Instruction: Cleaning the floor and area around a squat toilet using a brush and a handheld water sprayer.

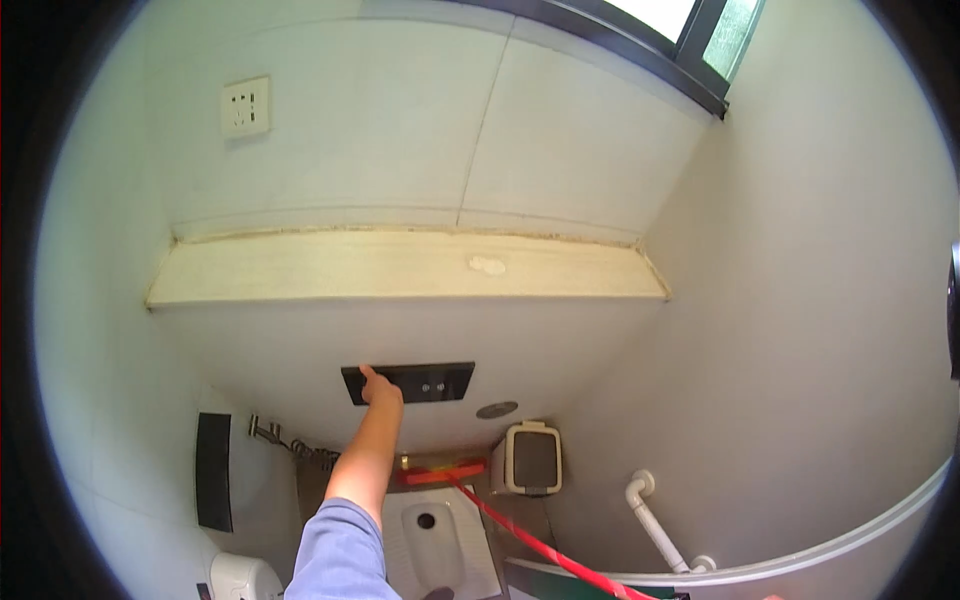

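My left hand [380, 386] reaches forward to a black wall panel [450, 369] with two round silver buttons. Its fingers lie over the panel's left part, one finger pointing up, and it holds nothing. Of my right hand [772, 598] only a sliver shows at the bottom edge; its grip is hidden. A red-handled floor cleaning tool [525, 534], a broom or squeegee, slants up from the lower right. Its red head [442, 474] rests on the floor by the back wall. Below it, a white squat toilet [435, 540] is set in the floor.
A lidded waste bin [535, 459] stands in the back corner. A white grab bar [660, 532] juts from the right wall. Left are a valve with a coiled hose [304, 450], a black wall plate [214, 472] and a white dispenser [244, 577]. A ledge [375, 266] crosses the back wall.
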Tool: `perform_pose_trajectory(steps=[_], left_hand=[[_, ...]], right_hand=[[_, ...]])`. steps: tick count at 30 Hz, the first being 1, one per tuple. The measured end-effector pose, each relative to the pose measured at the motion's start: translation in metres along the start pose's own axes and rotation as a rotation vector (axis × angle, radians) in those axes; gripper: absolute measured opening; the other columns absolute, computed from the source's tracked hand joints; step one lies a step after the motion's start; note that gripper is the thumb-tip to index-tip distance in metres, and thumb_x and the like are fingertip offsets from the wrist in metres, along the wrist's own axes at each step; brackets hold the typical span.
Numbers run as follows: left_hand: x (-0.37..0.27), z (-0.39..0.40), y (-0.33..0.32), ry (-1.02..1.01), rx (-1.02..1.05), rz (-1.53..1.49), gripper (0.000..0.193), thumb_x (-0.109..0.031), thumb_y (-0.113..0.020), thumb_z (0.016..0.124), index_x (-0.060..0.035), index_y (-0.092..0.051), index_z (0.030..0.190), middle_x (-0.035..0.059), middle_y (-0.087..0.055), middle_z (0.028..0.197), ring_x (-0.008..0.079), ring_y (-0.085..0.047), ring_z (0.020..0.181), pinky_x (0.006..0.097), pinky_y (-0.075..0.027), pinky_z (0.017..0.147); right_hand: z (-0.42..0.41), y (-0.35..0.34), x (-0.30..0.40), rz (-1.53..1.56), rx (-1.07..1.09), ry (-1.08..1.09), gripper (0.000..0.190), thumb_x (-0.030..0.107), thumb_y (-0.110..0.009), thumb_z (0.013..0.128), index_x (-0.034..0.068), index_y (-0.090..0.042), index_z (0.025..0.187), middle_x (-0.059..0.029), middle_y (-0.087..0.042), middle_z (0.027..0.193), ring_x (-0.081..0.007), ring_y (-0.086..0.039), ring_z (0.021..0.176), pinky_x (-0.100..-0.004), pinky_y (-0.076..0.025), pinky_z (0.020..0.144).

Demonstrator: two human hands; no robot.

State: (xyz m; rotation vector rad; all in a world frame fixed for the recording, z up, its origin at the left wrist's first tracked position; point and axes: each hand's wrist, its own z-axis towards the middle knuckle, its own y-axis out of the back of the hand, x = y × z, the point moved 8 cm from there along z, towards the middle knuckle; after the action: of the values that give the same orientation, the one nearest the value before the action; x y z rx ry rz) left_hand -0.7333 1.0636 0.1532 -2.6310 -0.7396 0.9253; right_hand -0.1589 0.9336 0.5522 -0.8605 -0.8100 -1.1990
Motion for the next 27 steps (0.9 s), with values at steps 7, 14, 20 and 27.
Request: perform_pose_trajectory(steps=[7, 14, 20, 27], left_hand=[[0.008, 0.001, 0.011, -0.01, -0.008, -0.094, 0.047, -0.045, -0.068, 0.06, -0.0049, -0.043, 0.058, 0.002, -0.038, 0.049, 0.0129, -0.033, 0.04, 0.0274, -0.029, 0.036], [0.008, 0.009, 0.008, -0.074, 0.012, -0.128, 0.048, -0.045, -0.071, 0.056, -0.0063, -0.043, 0.056, 0.0002, -0.038, 0.049, 0.0113, -0.033, 0.04, 0.0253, -0.029, 0.035], [0.003, -0.004, 0.01, -0.104, 0.096, -0.06, 0.049, -0.047, -0.07, 0.057, -0.004, -0.047, 0.063, 0.0005, -0.042, 0.054, 0.0117, -0.036, 0.043, 0.0248, -0.033, 0.039], [0.006, 0.016, 0.006, -0.17, 0.206, -0.041, 0.057, -0.045, -0.067, 0.061, 0.0031, -0.049, 0.085, 0.007, -0.052, 0.074, 0.0159, -0.046, 0.067, 0.0287, -0.041, 0.058]], right_hand=[[0.008, 0.005, -0.001, 0.042, -0.062, -0.008, 0.019, 0.005, -0.038, 0.082, -0.002, -0.046, 0.098, 0.0026, -0.032, 0.044, -0.0067, -0.03, 0.036, -0.0207, -0.033, 0.04], [0.022, 0.019, -0.006, 0.022, -0.161, 0.004, 0.02, 0.005, -0.038, 0.082, -0.001, -0.046, 0.099, 0.0026, -0.032, 0.044, -0.0066, -0.03, 0.036, -0.0202, -0.033, 0.039], [0.028, 0.025, -0.007, 0.029, -0.133, 0.021, 0.02, 0.004, -0.036, 0.083, -0.002, -0.047, 0.098, 0.0035, -0.03, 0.044, -0.0066, -0.029, 0.036, -0.0203, -0.033, 0.04], [0.03, 0.048, -0.018, -0.025, -0.117, -0.069, 0.019, 0.005, -0.038, 0.083, -0.001, -0.047, 0.098, 0.003, -0.032, 0.046, -0.0075, -0.029, 0.037, -0.0223, -0.034, 0.041]])
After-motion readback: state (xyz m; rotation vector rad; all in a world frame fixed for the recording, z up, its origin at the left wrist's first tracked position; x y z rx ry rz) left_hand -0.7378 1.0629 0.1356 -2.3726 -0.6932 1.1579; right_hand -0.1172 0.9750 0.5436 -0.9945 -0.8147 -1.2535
